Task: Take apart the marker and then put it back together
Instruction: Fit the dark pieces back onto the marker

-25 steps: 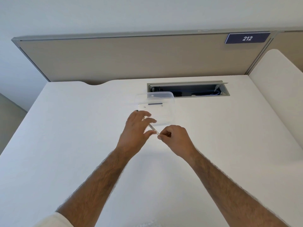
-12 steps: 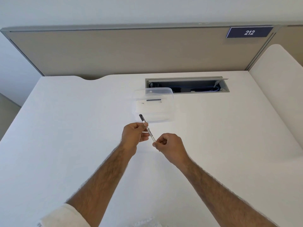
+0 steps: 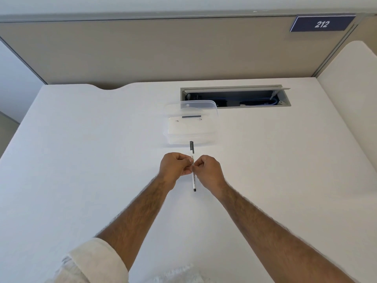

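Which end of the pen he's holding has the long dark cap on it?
The far end of the marker, pointing toward the clear container: its cap is long and dark. The near end shows only a short dark tip.

A marker (image 3: 194, 180) sits between two hands, before a container (image 3: 190, 137) on the desk (image 3: 81, 160)
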A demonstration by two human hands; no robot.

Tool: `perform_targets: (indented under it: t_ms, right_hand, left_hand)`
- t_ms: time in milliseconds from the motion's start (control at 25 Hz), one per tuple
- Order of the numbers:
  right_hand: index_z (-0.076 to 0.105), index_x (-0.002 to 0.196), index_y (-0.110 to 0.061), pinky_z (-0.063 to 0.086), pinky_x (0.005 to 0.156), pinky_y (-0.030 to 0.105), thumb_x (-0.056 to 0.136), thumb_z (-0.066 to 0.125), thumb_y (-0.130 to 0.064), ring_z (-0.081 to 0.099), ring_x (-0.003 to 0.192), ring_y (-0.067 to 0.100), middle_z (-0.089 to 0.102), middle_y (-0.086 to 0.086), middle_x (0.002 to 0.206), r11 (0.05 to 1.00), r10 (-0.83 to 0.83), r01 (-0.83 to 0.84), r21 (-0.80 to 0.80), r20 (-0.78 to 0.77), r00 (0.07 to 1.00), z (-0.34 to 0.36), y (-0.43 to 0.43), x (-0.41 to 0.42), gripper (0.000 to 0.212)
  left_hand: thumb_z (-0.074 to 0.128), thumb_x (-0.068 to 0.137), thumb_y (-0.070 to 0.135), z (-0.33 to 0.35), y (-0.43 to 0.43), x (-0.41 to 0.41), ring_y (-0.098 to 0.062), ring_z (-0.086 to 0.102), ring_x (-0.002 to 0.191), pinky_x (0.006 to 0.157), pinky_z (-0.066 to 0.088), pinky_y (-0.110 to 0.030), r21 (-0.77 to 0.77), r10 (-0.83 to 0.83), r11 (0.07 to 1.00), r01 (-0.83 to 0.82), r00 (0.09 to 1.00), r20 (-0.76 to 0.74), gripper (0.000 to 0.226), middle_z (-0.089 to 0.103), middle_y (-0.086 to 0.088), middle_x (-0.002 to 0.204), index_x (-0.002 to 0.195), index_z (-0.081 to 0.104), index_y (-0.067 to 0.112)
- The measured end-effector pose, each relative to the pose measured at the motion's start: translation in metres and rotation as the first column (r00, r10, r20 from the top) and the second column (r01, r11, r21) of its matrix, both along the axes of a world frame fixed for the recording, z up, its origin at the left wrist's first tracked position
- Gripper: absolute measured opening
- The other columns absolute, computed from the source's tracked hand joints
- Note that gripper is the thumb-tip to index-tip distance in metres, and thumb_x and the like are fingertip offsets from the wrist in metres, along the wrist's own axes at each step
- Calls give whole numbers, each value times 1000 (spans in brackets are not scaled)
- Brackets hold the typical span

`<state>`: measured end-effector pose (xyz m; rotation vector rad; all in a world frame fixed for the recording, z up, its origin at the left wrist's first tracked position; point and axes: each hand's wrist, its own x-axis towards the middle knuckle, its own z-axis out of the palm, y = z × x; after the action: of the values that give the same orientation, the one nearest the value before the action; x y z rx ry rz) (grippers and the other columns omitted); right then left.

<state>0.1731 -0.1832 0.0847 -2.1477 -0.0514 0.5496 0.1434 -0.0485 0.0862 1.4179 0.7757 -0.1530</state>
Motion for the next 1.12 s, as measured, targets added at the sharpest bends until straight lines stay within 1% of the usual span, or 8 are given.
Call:
perform_targets:
  t_ms: [120,240,320,520,720,840,960,1120]
  right_hand:
    - [64,83,-6,48,62,32,86,65,-18,55,65,16,60,-5,70,999,5,-6,-45,-19,1000,-9,3,4,12]
    - [61,85,-13,45,61,29,87,64,-17,55,66,15,59,-6,72,997,24,-25,-75,-22,999,-16,4,6,6]
    - [59,84,-14,45,61,30,87,63,-16,56,68,16,60,-5,74,995,27,-29,-97,-24,999,-20,4,5,5]
    - [52,75,-16,42,57,29,88,62,-18,56,68,19,61,-2,76,988,26,-31,-153,-33,999,-27,5,4,16]
    - [51,75,-17,41,55,29,89,61,-20,56,68,19,60,-2,75,983,21,-27,-184,-37,999,-29,7,3,17]
    - [50,75,-17,41,55,30,90,61,-22,55,67,19,59,-2,74,983,23,-28,-179,-32,999,-29,8,4,19]
    - [49,73,-18,41,55,30,89,61,-22,55,67,19,59,-3,73,982,25,-31,-185,-35,999,-30,8,4,20]
    - [49,72,-20,39,53,28,88,63,-25,54,64,17,59,-4,72,983,23,-30,-182,-40,999,-30,6,5,23]
  left_hand:
    - [76,88,5,-11,-5,0,-24,74,71,67,64,-30,43,3,999,-1,999,-40,13,77,-19,85,93,73,-6]
    - [76,87,4,-22,-8,2,-27,75,73,71,66,-35,75,18,997,-13,998,-63,11,77,-21,85,89,73,-7]
    - [76,85,3,-26,-12,3,-27,75,71,71,66,-37,107,33,994,-24,996,-85,10,78,-21,82,86,73,-7]
    - [76,84,3,-33,-18,4,-25,75,66,71,66,-40,170,44,985,-21,990,-133,13,78,-17,77,76,73,-7]
    - [76,85,3,-30,-19,5,-31,78,70,73,66,-45,217,20,976,15,987,-159,19,78,-18,77,67,71,-1]
    - [75,83,2,-29,-19,7,-33,77,70,73,65,-48,257,3,965,42,985,-173,17,77,-20,78,70,72,-7]
    - [74,82,1,-26,-20,8,-32,77,68,71,65,-48,276,-5,959,59,982,-191,13,78,-17,76,74,72,-8]
    - [73,84,1,-23,-20,7,-32,77,69,73,65,-46,296,-8,953,68,980,-200,14,78,-16,75,70,72,-1]
